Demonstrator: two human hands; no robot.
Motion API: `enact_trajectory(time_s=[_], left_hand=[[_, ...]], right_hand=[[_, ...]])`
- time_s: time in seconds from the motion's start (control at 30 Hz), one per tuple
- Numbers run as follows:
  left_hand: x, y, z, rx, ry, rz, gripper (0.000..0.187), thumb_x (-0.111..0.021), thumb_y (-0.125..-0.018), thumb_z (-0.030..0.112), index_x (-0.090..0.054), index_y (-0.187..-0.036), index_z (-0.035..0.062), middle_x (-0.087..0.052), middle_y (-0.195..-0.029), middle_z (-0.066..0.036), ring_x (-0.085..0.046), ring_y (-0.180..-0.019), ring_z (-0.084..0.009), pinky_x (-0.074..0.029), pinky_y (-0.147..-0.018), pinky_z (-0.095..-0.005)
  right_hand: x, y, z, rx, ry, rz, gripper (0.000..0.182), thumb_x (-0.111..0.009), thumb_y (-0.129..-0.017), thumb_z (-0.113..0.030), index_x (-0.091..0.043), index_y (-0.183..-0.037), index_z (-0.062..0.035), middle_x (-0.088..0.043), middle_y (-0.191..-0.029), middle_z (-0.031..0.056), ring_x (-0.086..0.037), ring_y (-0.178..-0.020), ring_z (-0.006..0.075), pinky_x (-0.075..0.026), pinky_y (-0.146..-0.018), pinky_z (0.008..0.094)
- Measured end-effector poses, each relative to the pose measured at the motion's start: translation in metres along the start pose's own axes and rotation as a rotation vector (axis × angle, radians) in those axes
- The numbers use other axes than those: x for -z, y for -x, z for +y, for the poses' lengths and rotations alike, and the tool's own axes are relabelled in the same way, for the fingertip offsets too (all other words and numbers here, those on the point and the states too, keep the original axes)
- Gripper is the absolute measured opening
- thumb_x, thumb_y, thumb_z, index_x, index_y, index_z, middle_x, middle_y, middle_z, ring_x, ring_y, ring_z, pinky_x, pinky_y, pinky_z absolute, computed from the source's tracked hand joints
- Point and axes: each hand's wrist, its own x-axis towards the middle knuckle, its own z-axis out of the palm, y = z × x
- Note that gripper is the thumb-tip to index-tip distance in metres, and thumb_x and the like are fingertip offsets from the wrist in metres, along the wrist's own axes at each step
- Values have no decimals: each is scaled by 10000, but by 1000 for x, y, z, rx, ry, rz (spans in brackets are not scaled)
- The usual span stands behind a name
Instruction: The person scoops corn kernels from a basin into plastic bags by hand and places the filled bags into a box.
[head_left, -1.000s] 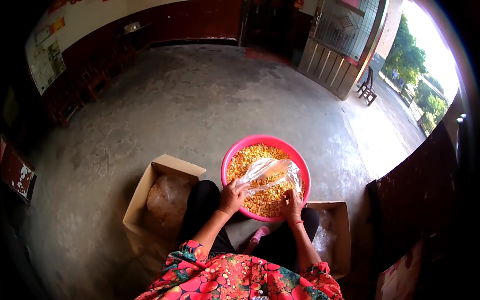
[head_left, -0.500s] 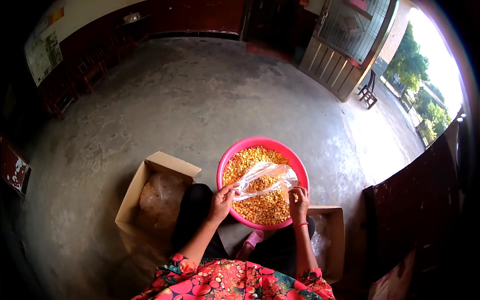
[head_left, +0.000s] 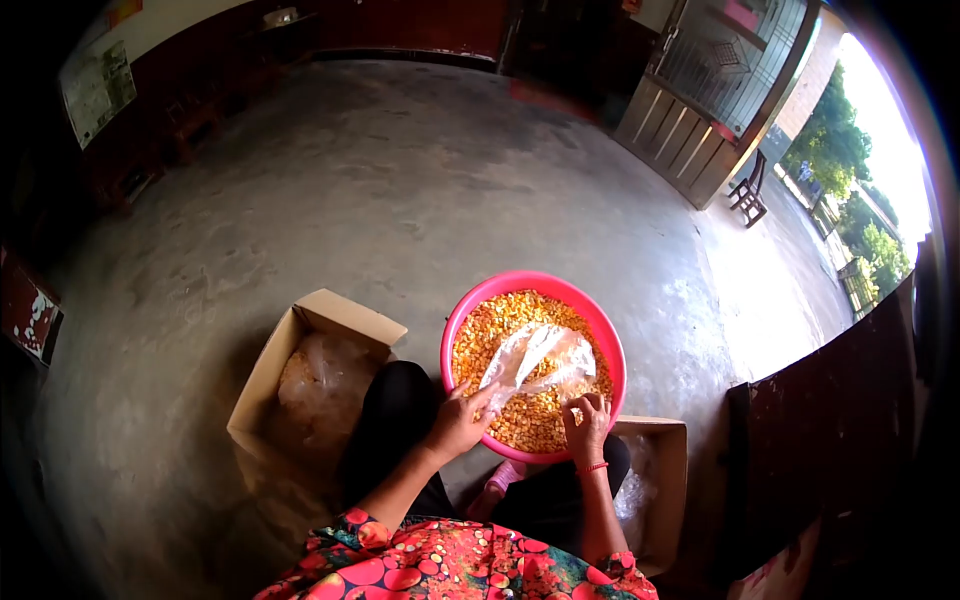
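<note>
A pink basin (head_left: 619,365) full of yellow-orange corn kernels (head_left: 530,435) stands in front of my knees. Over the kernels spreads a clear plastic bag (head_left: 545,350), partly crumpled. At the basin's near left rim, my left hand (head_left: 462,422) has its fingertips on the bag's left edge, its thumb a little apart. My right hand (head_left: 587,428), with a red bracelet at the wrist, is over the near right rim; its fingers are curled in a pinch at the bag's right edge. The exact grip of the right fingertips is hard to see.
Left of my legs, an open cardboard box (head_left: 262,385) contains filled clear bags (head_left: 325,385). Another cardboard box (head_left: 668,480) on the right has clear plastic (head_left: 632,500) inside. A dark wooden piece of furniture (head_left: 800,450) stands at right, and a chair (head_left: 748,190) near the open door (head_left: 690,130).
The bag, stretched between both hands before, now lies looser and more bunched over the corn. My left hand has shifted right and down, its fingers less tightly closed; the right has moved slightly down and left.
</note>
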Motion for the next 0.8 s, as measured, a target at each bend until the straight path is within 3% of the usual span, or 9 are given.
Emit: enact_trajectory(time_s=[0.03, 0.13, 0.2, 0.27, 0.33, 0.5, 0.6, 0.7, 0.8], left_hand=[[-3, 1, -5, -26, 8, -19, 316, -583, -806, 88, -581, -1120, 55, -640, -760, -117, -622, -750, -281, -382, -981, -388], [0, 0, -3, -33, -14, -116, 239, -557, -843, 94, -591, -1071, 32, -644, -748, -106, -631, -744, -254, -386, -976, -386], [3, 0, -1, -15, -50, -195, 213, -545, -866, 94, -584, -1058, 11, -646, -755, -93, -638, -737, -217, -425, -930, -365], [1, -1, 0, 392, 673, -226, 221, -528, -901, 113, -565, -1068, -26, -636, -773, -52, -619, -739, -126, -464, -824, -281], [13, -6, 5, 384, 903, -194, 259, -550, -897, 107, -538, -1125, -16, -616, -796, -24, -575, -742, -78, -452, -742, -211], [41, -11, 25, 293, 1174, 57, 432, -580, -868, 106, -427, -1267, 45, -593, -888, -38, -545, -871, -111, -399, -864, -267], [57, -18, 47, 206, 1199, 10, 526, -567, -867, 87, -340, -1341, 51, -606, -1054, -85, -530, -1058, -163, -349, -983, -317], [52, -22, 74, 128, 1021, -185, 555, -535, -871, 39, -296, -1372, 40, -544, -1211, -101, -492, -1146, -173, -325, -1019, -342], [39, -27, 100, -188, 469, -237, 416, -550, -848, 37, -473, -1256, 37, -527, -1246, -124, -489, -1162, -194, -353, -1004, -334]], right_hand=[[3, -4, -11, -30, -61, -15, 74, -638, -715, -25, -592, -772, -38, -569, -850, 104, -531, -865, 289, -410, -782, 404], [17, -9, -36, -7, -272, -4, 66, -611, -734, -1, -573, -780, -29, -589, -839, 109, -545, -856, 299, -421, -777, 378], [16, -1, -39, -326, -807, -76, 67, -524, -884, -50, -529, -830, -11, -584, -739, 73, -567, -698, 169, -446, -658, 275], [37, -11, -52, -436, -1089, -154, 79, -485, -922, -79, -525, -902, -15, -569, -702, 50, -539, -652, 102, -439, -628, 248], [54, -15, -56, -468, -1120, -226, 85, -495, -917, -75, -514, -982, -24, -559, -694, 37, -509, -629, 77, -420, -598, 224], [85, -18, -69, -506, -1096, -431, 307, -514, -891, -38, -445, -1190, -34, -533, -672, 2, -446, -549, 42, -368, -508, 184], [96, -18, -78, -533, -1188, -401, 440, -530, -862, 10, -402, -1281, -28, -551, -778, 27, -486, -626, 54, -411, -580, 189], [90, -22, -83, -314, -1345, -415, 490, -547, -834, 41, -382, -1293, -3, -508, -1127, 72, -518, -879, 86, -428, -798, 226], [73, -14, -94, -279, -1233, -447, 502, -596, -824, 18, -393, -1282, -11, -563, -1077, 62, -538, -930, 120, -446, -812, 257]])
